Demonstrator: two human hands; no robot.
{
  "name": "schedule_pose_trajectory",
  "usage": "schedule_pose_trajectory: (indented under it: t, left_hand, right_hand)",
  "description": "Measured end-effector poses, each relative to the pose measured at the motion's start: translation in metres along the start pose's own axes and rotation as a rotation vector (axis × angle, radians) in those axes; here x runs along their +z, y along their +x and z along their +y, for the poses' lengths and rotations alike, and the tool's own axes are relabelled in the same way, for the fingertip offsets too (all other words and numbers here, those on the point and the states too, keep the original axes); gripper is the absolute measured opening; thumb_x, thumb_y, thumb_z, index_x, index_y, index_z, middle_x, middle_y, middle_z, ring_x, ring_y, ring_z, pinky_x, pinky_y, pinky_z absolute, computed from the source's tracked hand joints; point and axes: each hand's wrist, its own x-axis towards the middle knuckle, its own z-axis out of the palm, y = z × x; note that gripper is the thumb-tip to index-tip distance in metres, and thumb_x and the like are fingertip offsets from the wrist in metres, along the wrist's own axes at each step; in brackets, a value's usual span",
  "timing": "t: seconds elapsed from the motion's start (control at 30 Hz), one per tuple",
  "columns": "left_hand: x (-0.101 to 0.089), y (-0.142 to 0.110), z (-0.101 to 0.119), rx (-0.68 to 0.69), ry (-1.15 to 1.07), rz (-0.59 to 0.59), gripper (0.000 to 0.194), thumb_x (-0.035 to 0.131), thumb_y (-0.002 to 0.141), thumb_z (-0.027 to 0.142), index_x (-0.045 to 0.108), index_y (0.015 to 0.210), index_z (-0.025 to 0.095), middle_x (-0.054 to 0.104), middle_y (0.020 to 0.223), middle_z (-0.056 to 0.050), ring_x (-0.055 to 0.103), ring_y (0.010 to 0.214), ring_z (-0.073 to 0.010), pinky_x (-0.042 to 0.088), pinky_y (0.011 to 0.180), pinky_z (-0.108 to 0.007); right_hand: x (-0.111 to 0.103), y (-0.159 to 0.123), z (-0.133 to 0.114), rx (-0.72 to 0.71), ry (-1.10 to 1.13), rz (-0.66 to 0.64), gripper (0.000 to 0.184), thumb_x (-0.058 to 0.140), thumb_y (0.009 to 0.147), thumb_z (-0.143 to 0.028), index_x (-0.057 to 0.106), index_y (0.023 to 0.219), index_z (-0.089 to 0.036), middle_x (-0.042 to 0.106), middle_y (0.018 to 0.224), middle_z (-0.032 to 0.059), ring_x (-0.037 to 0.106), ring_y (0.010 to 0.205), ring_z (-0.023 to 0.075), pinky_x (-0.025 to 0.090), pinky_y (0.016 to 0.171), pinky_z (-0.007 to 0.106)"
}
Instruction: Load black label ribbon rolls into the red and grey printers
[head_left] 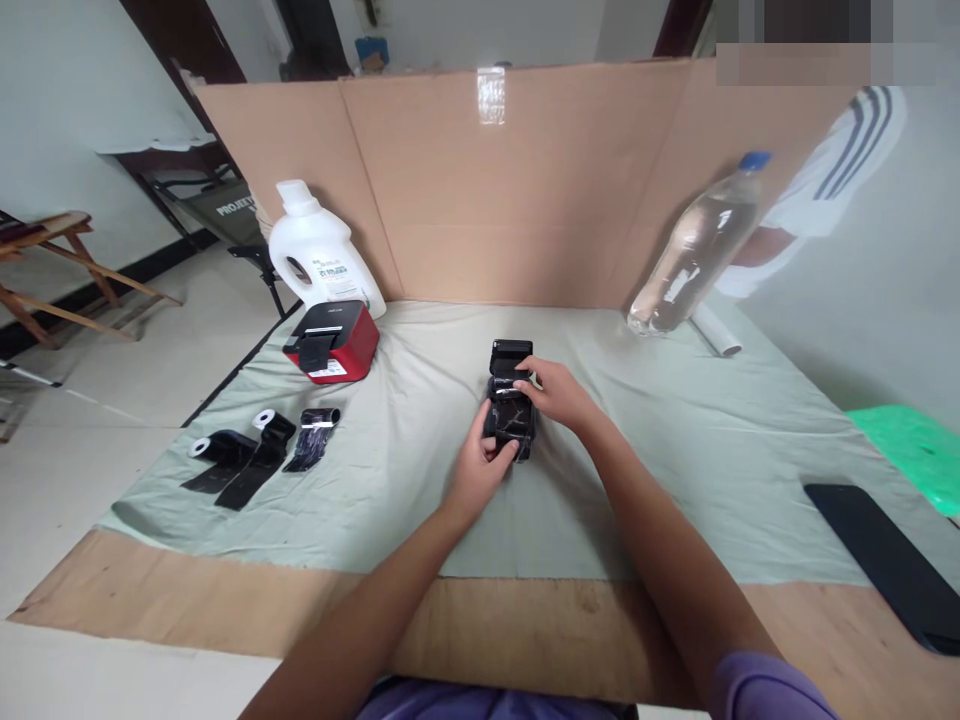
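A small black portable printer [513, 352] lies mid-table with its lid tipped up at the far end. A roll of shiny black film [507, 386] sits in its opening, and a loose strip of that film runs down over the near part. My left hand [478, 465] is closed around the printer's near left side, with the thumb on the film strip. From the right, my right hand [556, 392] has its fingertips closed on the roll's right end, just below the raised lid. The fingers hide part of the roll.
At left stand a red and black printer [351, 345] and a white detergent bottle [330, 250]; several black rolls [259, 450] lie nearer. A water bottle [697, 250] leans at right beside a white tube [716, 332]. A phone [885, 560] lies front right. Cardboard [517, 190] walls the back; a person's sleeve [855, 150] shows behind.
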Motion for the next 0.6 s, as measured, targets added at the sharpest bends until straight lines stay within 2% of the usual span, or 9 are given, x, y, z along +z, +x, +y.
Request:
schedule_pose_trajectory:
  t: [0.17, 0.33, 0.43, 0.53, 0.6]
  left_hand:
    - [-0.002, 0.009, 0.004, 0.014, 0.016, 0.004, 0.095, 0.074, 0.086, 0.040, 0.024, 0.162, 0.014, 0.077, 0.085, -0.004, 0.072, 0.078, -0.0178, 0.055, 0.076, -0.028]
    - [-0.003, 0.008, 0.004, 0.012, 0.037, -0.001, 0.090, 0.072, 0.087, 0.036, 0.026, 0.162, 0.013, 0.077, 0.083, -0.004, 0.073, 0.078, -0.0175, 0.055, 0.078, -0.028]
    - [-0.003, 0.008, 0.002, 0.006, 0.048, -0.010, 0.091, 0.071, 0.088, 0.035, 0.025, 0.162, 0.012, 0.077, 0.079, -0.003, 0.072, 0.075, -0.0170, 0.055, 0.074, -0.027]
    - [-0.004, 0.009, 0.001, -0.002, 0.070, -0.014, 0.087, 0.070, 0.088, 0.034, 0.027, 0.161, 0.012, 0.076, 0.078, -0.003, 0.072, 0.073, -0.0166, 0.054, 0.072, -0.026]
    - [-0.004, 0.010, 0.000, -0.007, 0.085, -0.015, 0.087, 0.069, 0.088, 0.034, 0.028, 0.162, 0.013, 0.077, 0.078, -0.003, 0.073, 0.073, -0.0169, 0.054, 0.071, -0.025]
  right_hand:
    - [0.019, -0.003, 0.009, 0.085, -0.050, 0.048, 0.023, 0.055, 0.098, -0.026, 0.067, 0.117, -0.020, 0.075, 0.119, 0.0116, 0.069, 0.105, 0.0263, 0.048, 0.091, 0.036]
    - [0.033, -0.002, 0.014, 0.077, -0.008, 0.082, 0.024, 0.054, 0.098, -0.025, 0.065, 0.119, -0.020, 0.073, 0.117, 0.0101, 0.066, 0.107, 0.0263, 0.049, 0.095, 0.039]
    - [0.038, -0.001, 0.016, 0.074, -0.016, 0.138, 0.018, 0.057, 0.095, -0.023, 0.067, 0.109, -0.020, 0.065, 0.120, 0.0115, 0.063, 0.110, 0.0258, 0.049, 0.100, 0.040]
    - [0.041, -0.001, 0.016, 0.120, -0.014, 0.165, 0.011, 0.057, 0.092, -0.021, 0.068, 0.091, -0.020, 0.057, 0.114, 0.0102, 0.063, 0.102, 0.0234, 0.050, 0.099, 0.040]
    - [0.042, 0.001, 0.016, 0.166, -0.015, 0.202, 0.009, 0.058, 0.090, -0.020, 0.067, 0.092, -0.021, 0.056, 0.109, 0.0091, 0.062, 0.098, 0.0236, 0.050, 0.097, 0.041]
